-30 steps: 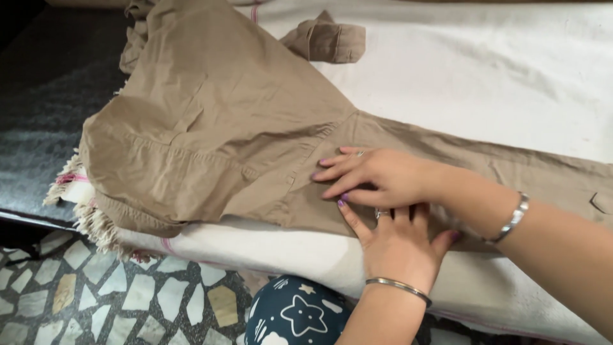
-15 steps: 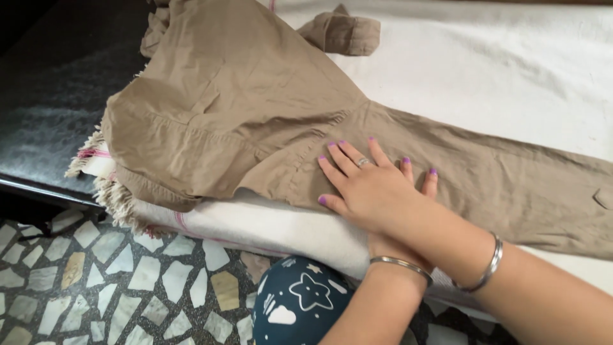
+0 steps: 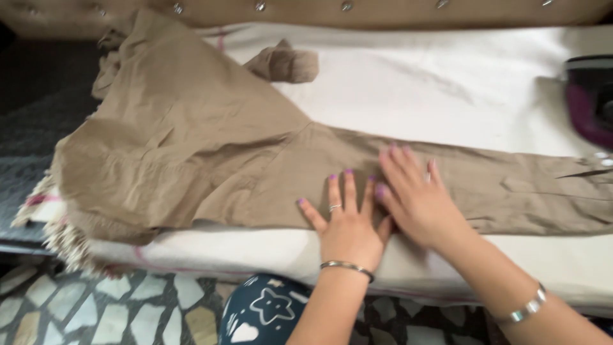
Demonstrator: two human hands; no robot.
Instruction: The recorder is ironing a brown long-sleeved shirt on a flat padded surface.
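At the far left, a frayed cream fringe (image 3: 60,239) hangs off the edge of a white cloth-covered padded surface (image 3: 447,89), above a floor of broken stone mosaic (image 3: 96,306). Spread over that surface lies a pair of crumpled khaki cotton trousers (image 3: 185,147), its wide waist end bunched at the left and one leg running flat toward the right; a second, folded part of the garment lies further back near a buttoned tan headboard (image 3: 319,9). Near the front edge, the left hand (image 3: 348,223) lies open and flat, palm down, fingers spread on the trouser leg, a ring on one finger and a thin metal bangle (image 3: 348,268) at the wrist. Just beside it, touching it, the right hand (image 3: 418,198) also rests open and flat on the fabric, fingers pointing away, with a silver bracelet (image 3: 527,310) further up the arm. Below the hands shows dark blue fabric with white star shapes (image 3: 268,313). At the far right edge sits a dark purple-and-black object (image 3: 590,102), blurred.
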